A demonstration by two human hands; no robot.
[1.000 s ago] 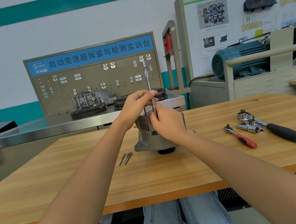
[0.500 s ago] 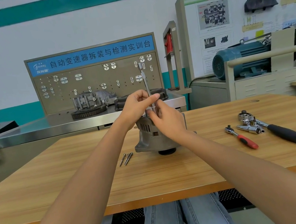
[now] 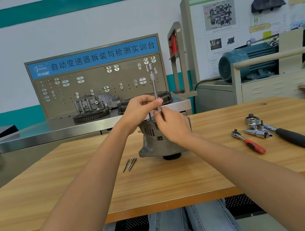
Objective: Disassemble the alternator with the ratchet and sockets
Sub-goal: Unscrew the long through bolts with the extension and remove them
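Note:
The grey alternator (image 3: 153, 145) stands on the wooden table (image 3: 100, 192), mid-centre. A long silver extension bar (image 3: 153, 83) rises upright above its top. My left hand (image 3: 140, 109) pinches the bar's lower shaft. My right hand (image 3: 171, 125) holds the bar's lowest part just above the alternator, and hides the housing's right side. Removed long bolts (image 3: 129, 164) lie left of the alternator. A red-handled ratchet (image 3: 249, 142), a black-handled ratchet (image 3: 289, 136) and loose sockets (image 3: 257, 132) lie to the right.
Behind the table stands a steel bench (image 3: 31, 133) with a pegboard (image 3: 96, 78), a gear housing (image 3: 93, 106) and a dark cover (image 3: 126, 104). A teal motor (image 3: 246, 61) sits on a cabinet at the right. My legs show under the table's near edge.
The extension bar tilted slightly left half a second ago and stands upright again now. Both hands stay on it above the alternator.

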